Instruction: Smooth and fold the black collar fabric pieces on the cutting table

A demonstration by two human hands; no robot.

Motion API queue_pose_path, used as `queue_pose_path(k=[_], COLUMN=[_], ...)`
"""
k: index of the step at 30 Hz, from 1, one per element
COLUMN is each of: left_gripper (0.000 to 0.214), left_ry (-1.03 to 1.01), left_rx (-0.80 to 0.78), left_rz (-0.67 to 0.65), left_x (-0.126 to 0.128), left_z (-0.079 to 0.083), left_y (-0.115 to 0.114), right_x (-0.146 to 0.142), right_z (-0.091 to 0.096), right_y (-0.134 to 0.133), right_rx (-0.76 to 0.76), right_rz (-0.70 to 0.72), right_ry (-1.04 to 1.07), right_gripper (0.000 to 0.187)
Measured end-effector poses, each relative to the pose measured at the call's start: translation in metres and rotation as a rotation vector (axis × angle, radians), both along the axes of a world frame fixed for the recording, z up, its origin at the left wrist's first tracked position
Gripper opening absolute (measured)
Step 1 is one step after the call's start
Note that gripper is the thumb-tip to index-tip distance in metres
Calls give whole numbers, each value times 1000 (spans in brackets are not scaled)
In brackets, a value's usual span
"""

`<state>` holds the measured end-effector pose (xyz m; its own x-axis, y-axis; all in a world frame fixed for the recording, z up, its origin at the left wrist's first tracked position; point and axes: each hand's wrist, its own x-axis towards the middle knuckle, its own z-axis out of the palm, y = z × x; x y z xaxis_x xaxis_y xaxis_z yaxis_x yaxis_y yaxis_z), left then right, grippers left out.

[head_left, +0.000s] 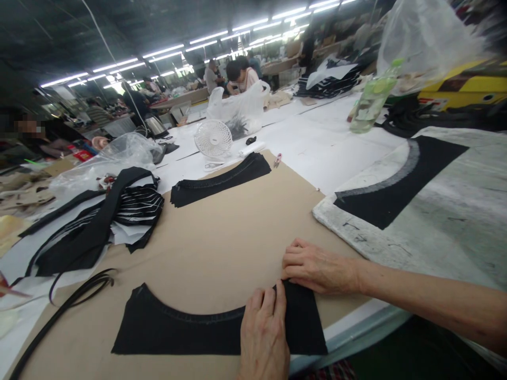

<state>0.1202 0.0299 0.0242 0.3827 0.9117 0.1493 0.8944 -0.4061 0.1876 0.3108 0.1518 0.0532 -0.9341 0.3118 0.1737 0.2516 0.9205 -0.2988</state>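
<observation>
A curved black fabric piece [178, 332] lies near the front edge of a tan board, its concave edge facing away from me and lined with a thin strip of stitching or tape. My left hand [264, 330] presses on it right of the middle, fingers held together and bent, tips at the curved edge; the thumb is hidden. Close by, my right hand [317, 266] has its fingers curled on the piece's upper right corner, pinching the edge. Farther back on the board rests a stack of similar black pieces [222, 182].
Another black piece [407, 182] lies on a grey padded cloth [451, 211] at right. Bundled black-and-white pieces [91, 227] and a black strip [51, 330] are at left. Beyond stand a white fan [213, 139], pink-handled snips [278, 160] and a bottle [374, 97]. People work in the background.
</observation>
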Motion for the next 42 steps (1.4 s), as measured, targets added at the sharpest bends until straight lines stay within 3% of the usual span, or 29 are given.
queue_pose_path(k=[7, 20, 26, 34, 42], left_gripper=[63, 64, 65, 66, 66], left_ry=[-8, -24, 0, -44, -13], left_rx=[72, -11, 3, 121, 130], left_rz=[-1, -14, -15, 17, -30], left_x=[0, 5, 6, 8, 8], left_z=[-4, -5, -2, -16, -8], left_y=[3, 6, 8, 7, 10], right_x=[6, 13, 17, 18, 18], right_z=[-2, -4, 1, 0, 4], right_y=[3, 1, 0, 1, 0], right_rx=[-8, -30, -135, -138, -199], right_rz=[-9, -9, -71, -75, -111], right_ry=[-9, 11, 9, -7, 29], right_gripper=[13, 23, 22, 23, 23])
